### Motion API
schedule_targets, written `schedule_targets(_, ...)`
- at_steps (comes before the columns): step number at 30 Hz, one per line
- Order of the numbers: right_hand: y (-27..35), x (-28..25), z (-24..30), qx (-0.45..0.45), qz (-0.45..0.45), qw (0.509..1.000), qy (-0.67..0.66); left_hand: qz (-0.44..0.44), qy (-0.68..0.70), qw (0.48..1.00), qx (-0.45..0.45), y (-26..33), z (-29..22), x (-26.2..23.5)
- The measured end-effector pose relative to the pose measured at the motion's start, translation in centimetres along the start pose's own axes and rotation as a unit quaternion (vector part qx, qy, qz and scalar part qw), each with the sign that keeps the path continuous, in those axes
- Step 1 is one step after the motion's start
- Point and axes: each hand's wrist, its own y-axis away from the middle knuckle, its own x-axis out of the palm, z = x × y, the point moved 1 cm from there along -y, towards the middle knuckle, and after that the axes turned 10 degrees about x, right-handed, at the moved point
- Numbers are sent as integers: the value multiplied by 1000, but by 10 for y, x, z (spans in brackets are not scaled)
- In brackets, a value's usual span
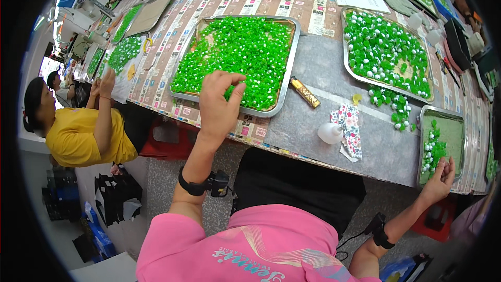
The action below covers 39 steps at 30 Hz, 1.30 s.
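My left hand (222,103) hovers over the near edge of a large metal tray (295,47) heaped with small green pieces (240,47) that carry white dots. Its fingers are curved, thumb and forefinger slightly apart, with nothing visible between them. At the far right, my right hand (440,181) is at the near side of a smaller metal tray (455,130). Its fingertips are pressed together; whatever they hold, if anything, is too small to make out. In that tray a cluster of green pieces with white balls (432,149) lies along the left, beside the fingers.
Another tray (386,91) of green pieces with white balls stands farther back, with loose pieces (399,109) spilled before it. Between the trays lie a gold-and-black packet (305,92), a white bottle (330,133) and a floral cloth (350,130). A person in yellow (86,133) sits at left.
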Motion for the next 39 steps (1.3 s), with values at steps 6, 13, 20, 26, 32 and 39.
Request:
schedule_targets(6, 25, 9, 21, 10, 57, 997, -48, 42, -89, 994, 56, -8, 12, 7)
schedule_targets(13, 65, 15, 49, 27, 129, 986, -100, 103, -37, 993, 37, -19, 16, 15)
schedule_targets(20, 111, 33, 77, -14, 246, 963, -112, 7, 108, 994, 13, -15, 11, 20)
schedule_targets(26, 138, 56, 115, -75, 383, 915, -105, 14, 237, 970, -55, -14, 1, 16)
schedule_targets(32, 158, 84, 139, -182, 375, 902, -109, 48, 505, 846, -166, 0, -23, 20)
schedule_targets(39, 162, 96, 129, -249, 400, 871, -140, 102, 654, 681, -312, 27, -58, 34)
